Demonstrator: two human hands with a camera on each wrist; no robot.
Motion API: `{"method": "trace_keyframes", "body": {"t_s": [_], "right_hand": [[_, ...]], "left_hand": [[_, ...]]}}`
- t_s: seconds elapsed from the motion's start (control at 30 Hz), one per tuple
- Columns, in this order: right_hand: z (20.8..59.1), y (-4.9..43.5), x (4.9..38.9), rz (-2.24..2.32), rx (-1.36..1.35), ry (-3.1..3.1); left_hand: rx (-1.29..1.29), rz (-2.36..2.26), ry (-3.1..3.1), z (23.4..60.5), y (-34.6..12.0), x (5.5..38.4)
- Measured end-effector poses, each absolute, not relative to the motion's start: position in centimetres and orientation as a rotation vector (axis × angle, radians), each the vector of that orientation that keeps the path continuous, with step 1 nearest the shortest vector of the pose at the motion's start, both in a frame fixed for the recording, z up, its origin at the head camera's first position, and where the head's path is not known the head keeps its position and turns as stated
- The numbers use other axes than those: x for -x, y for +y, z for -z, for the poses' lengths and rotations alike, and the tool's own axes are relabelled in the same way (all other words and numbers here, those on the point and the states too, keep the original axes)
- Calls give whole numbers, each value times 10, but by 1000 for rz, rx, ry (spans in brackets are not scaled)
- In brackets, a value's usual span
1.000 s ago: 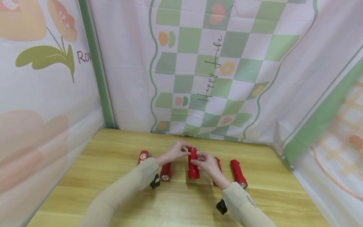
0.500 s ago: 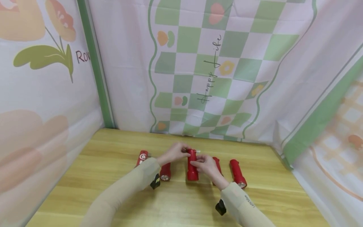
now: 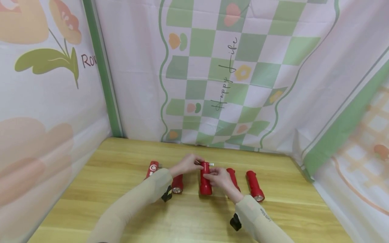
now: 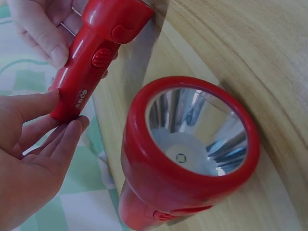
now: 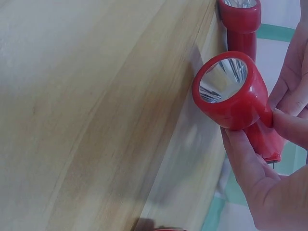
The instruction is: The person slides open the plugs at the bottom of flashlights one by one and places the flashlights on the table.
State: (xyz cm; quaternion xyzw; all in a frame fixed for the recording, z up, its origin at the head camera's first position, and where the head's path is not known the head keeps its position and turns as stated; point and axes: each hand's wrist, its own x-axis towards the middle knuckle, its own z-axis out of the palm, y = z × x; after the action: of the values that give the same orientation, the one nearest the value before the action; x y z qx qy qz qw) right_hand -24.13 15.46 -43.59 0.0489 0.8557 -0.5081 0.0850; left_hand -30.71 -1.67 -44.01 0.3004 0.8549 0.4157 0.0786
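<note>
A red flashlight (image 3: 205, 187) is held over the middle of the table, its lamp head toward me. My left hand (image 3: 188, 164) pinches its tail end between thumb and fingers. From the right side, my right hand (image 3: 222, 178) grips the body. A small metallic prong (image 3: 211, 164) sticks out to the right at the tail. In the left wrist view a ridged red switch (image 4: 102, 57) shows on the body, with the left hand (image 4: 36, 154) at the tail. The right wrist view shows the silvery reflector (image 5: 224, 79) and the right hand's fingers (image 5: 245, 159) under the head.
Two more red flashlights lie left of the hands, one (image 3: 177, 185) partly behind the left wrist and one (image 3: 152, 168) with white print behind the sleeve. On the right lie another two, one (image 3: 233, 177) partly covered by the right hand and one (image 3: 255, 186) farther out. A curtain (image 3: 194, 71) hangs behind the table (image 3: 194, 216).
Both hands have brought the flashlight slightly down and toward me. The metallic prong at its tail now shows more clearly on the right. The other flashlights have stayed in place.
</note>
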Motion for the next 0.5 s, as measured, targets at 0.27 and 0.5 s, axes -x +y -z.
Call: {"method": "trace_keyframes", "body": {"t_s": [0.27,0.5], "right_hand": [[436,153,242,1500,-163,2552],[436,151,243,1496,-168,2547]], "left_hand": [[-910,-1210,2565,440,-16,310],[-926,-1165,2559,438,-17,313]]}}
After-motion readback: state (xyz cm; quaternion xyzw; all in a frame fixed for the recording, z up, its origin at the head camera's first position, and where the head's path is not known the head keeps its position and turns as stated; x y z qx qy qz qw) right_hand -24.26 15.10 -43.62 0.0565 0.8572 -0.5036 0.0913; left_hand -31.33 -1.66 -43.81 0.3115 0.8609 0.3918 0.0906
